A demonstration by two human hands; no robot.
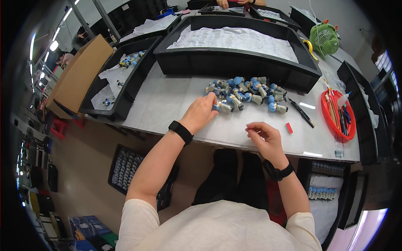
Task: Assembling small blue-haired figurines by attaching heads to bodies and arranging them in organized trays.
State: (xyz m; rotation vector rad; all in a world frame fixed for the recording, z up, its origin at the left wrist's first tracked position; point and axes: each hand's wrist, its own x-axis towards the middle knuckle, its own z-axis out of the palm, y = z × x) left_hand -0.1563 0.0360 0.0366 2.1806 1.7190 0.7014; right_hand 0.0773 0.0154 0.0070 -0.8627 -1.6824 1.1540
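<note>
Now your left hand point(200, 112) reaches to the pile of small blue-and-grey figurines point(246, 94) at 12 o'clock on the desk point(167, 100), fingers closing on one at the pile's near edge. Your right hand point(264, 136), at 3 o'clock of it, rests loosely curled, holding nothing visible.

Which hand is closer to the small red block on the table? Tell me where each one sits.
Right. The right hand rests just left of the small red block, not touching it. The left hand is farther left, at the pile of blue and grey figurines.
</note>
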